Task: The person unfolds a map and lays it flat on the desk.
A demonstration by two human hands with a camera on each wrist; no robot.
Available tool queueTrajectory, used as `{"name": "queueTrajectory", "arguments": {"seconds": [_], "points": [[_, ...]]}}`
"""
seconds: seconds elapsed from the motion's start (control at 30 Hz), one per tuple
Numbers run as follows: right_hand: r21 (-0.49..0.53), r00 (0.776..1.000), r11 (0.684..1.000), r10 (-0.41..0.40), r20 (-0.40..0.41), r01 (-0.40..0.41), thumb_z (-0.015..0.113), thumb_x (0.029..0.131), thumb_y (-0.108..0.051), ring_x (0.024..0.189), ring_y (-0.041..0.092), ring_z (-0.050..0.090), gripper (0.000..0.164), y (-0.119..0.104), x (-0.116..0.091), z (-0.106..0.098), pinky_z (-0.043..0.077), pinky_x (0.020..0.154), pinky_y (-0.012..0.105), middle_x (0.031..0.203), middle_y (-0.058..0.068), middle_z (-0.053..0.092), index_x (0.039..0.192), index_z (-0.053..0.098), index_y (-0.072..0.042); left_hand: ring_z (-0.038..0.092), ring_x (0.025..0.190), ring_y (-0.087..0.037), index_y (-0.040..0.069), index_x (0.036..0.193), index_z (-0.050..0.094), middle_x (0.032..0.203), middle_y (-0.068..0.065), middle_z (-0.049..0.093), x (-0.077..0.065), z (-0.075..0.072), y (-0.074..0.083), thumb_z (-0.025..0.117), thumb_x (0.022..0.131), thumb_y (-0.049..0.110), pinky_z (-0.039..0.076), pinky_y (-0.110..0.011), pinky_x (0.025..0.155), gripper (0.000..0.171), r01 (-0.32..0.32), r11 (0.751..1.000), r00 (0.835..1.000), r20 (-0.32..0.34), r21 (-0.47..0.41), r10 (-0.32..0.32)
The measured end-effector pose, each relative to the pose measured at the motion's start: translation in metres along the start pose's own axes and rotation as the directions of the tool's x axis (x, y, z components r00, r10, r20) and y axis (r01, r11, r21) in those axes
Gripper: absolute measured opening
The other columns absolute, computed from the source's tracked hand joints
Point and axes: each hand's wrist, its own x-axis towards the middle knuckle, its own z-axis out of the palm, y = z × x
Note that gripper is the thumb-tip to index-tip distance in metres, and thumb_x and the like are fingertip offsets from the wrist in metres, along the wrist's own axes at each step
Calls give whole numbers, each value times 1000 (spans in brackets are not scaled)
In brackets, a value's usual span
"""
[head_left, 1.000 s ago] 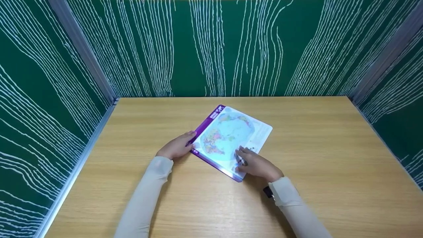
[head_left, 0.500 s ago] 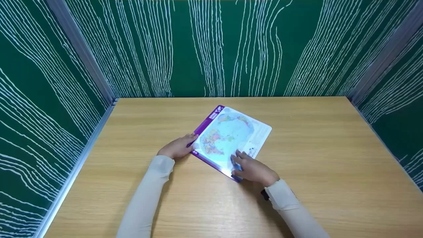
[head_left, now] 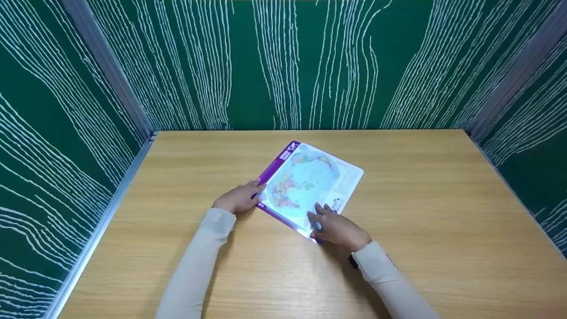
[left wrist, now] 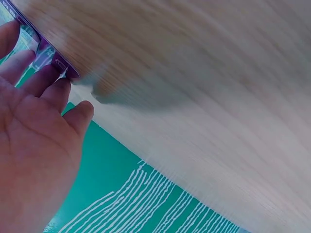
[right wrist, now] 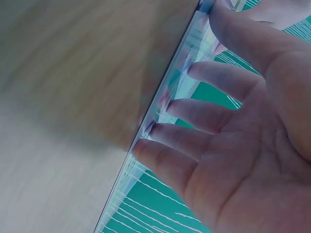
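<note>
A thin world map board (head_left: 305,181) with a purple band along one side lies turned at an angle on the wooden table. At its left corner, my left hand (head_left: 237,198) touches the purple band; the left wrist view shows the fingertips (left wrist: 57,87) right at the board's edge. My right hand (head_left: 339,227) rests its spread fingertips on the lower corner, covering part of the print. From the right wrist, the fingers (right wrist: 204,114) look nearly straight against the glossy surface, which is seen almost edge-on.
The wooden table (head_left: 443,199) runs back to green walls (head_left: 243,66) with white wavy lines. Grey metal posts (head_left: 509,79) stand at the rear corners. A small black device (head_left: 353,261) sits at the right wrist.
My right hand has slid slightly left and toward me over the map board, uncovering a small printed patch near its right edge. The left hand and board have barely shifted.
</note>
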Motion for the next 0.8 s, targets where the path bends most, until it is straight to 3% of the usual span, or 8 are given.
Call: {"name": "queueTrajectory", "arguments": {"seconds": [0.27,0.47,0.8], "points": [[44,1000,999,4,12,-4,64,92,-23,137,50,31,54,4,4,-2,40,106,54,150,29,33,140,48,-2,13,150,-22,22,151,28,161,-3,16,-4,2,0,40,103,31,8,-43,123,51,-77,996,997,-13,54,78],[93,999,995,36,30,-39,65,92,-23,141,44,27,54,9,3,-3,37,108,52,153,23,31,141,49,-8,13,150,-23,23,152,28,161,-2,15,-6,5,-1,39,103,35,9,-43,123,51,-79,994,997,-22,73,80],[140,999,990,-31,36,26,68,89,-18,142,44,24,56,22,3,-7,35,110,52,154,22,28,140,49,-6,12,150,-24,25,152,27,162,-1,14,-12,8,-1,39,102,38,10,-46,122,53,-65,995,998,-20,78,67]]}}
